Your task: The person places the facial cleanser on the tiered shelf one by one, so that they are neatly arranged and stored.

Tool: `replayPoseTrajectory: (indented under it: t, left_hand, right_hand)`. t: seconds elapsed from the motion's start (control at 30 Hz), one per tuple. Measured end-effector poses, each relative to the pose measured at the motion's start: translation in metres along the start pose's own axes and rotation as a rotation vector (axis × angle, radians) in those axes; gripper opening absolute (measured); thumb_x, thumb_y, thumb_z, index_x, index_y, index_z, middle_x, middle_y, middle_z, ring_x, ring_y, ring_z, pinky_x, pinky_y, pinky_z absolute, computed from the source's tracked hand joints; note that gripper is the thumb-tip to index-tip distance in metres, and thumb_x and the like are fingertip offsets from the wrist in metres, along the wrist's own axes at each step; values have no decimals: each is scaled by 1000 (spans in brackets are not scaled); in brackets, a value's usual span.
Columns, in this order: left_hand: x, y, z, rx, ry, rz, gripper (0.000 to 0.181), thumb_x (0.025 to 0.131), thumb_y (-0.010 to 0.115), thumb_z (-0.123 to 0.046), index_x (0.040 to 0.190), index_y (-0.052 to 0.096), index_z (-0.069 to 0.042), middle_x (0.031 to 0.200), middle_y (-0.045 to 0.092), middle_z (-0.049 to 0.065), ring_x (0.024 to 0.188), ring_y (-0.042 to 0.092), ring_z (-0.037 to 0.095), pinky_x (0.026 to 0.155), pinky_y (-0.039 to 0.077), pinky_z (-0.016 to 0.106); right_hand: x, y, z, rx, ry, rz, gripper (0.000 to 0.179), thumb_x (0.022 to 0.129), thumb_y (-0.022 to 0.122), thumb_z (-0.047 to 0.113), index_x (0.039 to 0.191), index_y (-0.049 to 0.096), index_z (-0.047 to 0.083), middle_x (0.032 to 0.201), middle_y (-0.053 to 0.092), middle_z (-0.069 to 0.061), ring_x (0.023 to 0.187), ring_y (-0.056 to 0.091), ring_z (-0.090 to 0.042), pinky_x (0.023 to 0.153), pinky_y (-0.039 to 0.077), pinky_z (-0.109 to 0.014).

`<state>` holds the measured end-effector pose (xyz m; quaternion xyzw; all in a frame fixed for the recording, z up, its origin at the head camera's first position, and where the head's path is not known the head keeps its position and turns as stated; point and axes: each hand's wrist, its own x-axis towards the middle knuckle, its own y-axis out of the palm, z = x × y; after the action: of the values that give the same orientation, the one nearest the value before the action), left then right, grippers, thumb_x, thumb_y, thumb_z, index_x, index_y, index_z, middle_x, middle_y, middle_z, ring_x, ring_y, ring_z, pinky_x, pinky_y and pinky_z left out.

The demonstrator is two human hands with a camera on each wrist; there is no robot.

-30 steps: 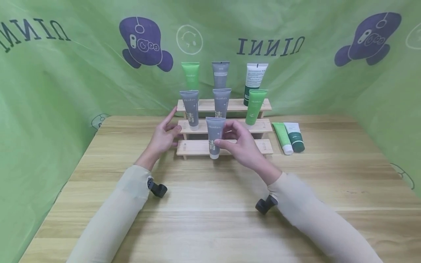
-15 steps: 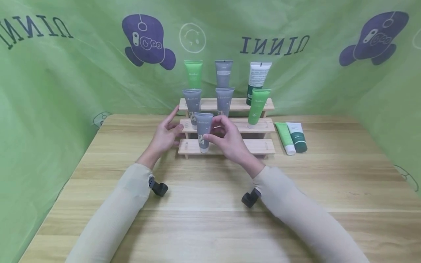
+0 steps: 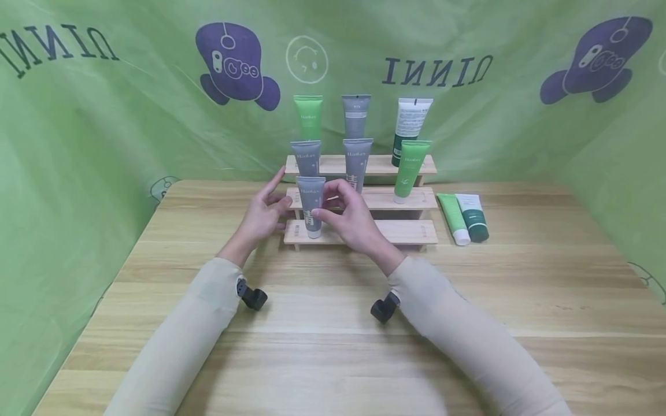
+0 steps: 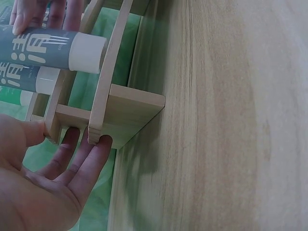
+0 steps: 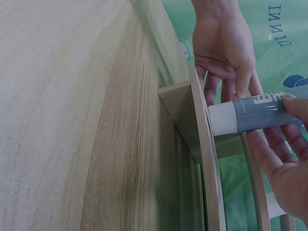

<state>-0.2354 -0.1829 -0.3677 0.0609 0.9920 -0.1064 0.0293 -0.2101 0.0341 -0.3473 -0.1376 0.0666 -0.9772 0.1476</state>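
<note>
My right hand [image 3: 350, 218] pinches a grey-blue squeeze tube [image 3: 309, 199] between thumb and fingers. The tube stands cap down at the left part of the lowest tier of a three-tier wooden display rack [image 3: 400, 232]. Its white cap [image 5: 223, 119] is right at that tier's board in the right wrist view. At the rack's left end, my left hand [image 3: 260, 215] rests with extended fingers [image 4: 91, 168] against the ends of the tiers, holding nothing. Behind the held tube, another grey-blue tube [image 3: 307, 151] on the middle tier is partly hidden.
On the middle tier also stand a grey-blue tube [image 3: 356, 157] and a green tube [image 3: 412, 167]. The top tier bears a green tube [image 3: 309, 118], a grey tube [image 3: 356, 115] and a white-and-green tube [image 3: 411, 124]. Right of the rack, a green tube [image 3: 454, 218] and a white-and-green tube [image 3: 473, 218] lie flat.
My right hand has carried the grey-blue tube leftward along the lowest tier, from near its middle to its left part. The left hand stays at the rack's left end.
</note>
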Motion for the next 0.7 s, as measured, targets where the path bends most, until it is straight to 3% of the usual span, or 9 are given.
replayPoseTrajectory:
  t: [0.7]
  left_hand:
    - [0, 0, 0, -11, -20, 7, 69, 105, 52, -14, 157, 22, -49, 144, 47, 26, 113, 63, 40, 85, 60, 49]
  right_hand:
    - [1, 0, -4, -6, -32, 30, 39, 87, 73, -6, 121, 56, 1, 117, 62, -14, 106, 66, -29, 96, 55, -31]
